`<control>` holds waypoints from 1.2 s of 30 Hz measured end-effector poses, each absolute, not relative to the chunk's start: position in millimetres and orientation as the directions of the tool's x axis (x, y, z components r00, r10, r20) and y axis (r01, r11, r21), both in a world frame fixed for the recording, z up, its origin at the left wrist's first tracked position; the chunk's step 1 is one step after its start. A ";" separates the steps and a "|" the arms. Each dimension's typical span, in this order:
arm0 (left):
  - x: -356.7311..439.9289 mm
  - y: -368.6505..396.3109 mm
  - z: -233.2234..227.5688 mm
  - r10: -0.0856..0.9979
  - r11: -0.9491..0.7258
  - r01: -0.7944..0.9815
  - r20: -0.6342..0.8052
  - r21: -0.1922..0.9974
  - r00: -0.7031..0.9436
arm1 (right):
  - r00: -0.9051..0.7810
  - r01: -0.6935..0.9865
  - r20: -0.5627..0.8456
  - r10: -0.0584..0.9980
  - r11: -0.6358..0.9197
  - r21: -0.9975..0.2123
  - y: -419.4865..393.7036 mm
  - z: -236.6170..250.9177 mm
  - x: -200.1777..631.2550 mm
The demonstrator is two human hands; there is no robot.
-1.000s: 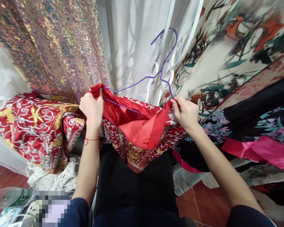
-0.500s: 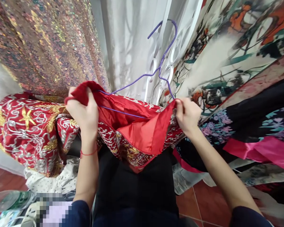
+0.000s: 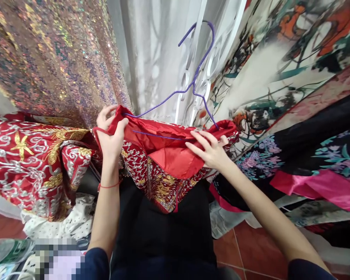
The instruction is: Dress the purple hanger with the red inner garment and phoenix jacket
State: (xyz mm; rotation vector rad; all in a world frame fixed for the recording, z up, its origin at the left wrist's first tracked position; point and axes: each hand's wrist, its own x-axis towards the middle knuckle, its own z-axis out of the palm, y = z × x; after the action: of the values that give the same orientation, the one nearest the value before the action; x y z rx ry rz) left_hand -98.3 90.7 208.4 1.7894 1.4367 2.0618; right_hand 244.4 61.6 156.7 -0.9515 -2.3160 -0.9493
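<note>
Red garment crowded by sequin fabric, printed fabrics.

costume shop; sequin fabric, printed gowns crowd around

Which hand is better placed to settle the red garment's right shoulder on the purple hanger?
Probably the right hand: it lies open on the red garment beside the purple hanger's right end, while the left hand grips the far shoulder.

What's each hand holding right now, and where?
Left hand grips the red garment at its top edge, over the purple hanger end. Right hand rests open on the lining, gripping nothing.
</note>
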 end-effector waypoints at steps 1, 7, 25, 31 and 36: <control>-99.0 93.3 206.8 0.612 -0.588 0.474 0.744 0.655 -0.268 | -0.661 0.733 0.639 0.393 0.521 0.437 60.1 156.9 234.7; -103.6 86.4 210.0 0.610 -0.653 0.554 0.792 0.516 -0.019 | -0.625 0.725 0.742 0.242 0.532 0.437 79.7 198.3 157.5; -72.0 88.7 235.4 0.567 -0.552 0.786 0.817 0.280 0.108 | -0.535 0.775 0.759 0.370 0.572 0.267 109.0 240.3 123.9; -65.9 90.2 224.2 0.564 -0.514 0.806 0.824 0.293 0.061 | -0.255 0.890 0.947 0.197 0.431 0.150 88.8 196.0 110.1; -73.5 89.7 228.7 0.555 -0.612 0.750 0.812 0.252 0.180 | -0.077 0.899 0.989 0.129 0.437 0.013 91.9 181.7 109.4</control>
State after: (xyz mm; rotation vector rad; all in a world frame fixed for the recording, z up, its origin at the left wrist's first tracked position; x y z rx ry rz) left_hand -73.5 89.7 228.7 2.5611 1.4416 1.6014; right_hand 109.4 91.9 181.7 -0.9439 -1.5268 -0.8285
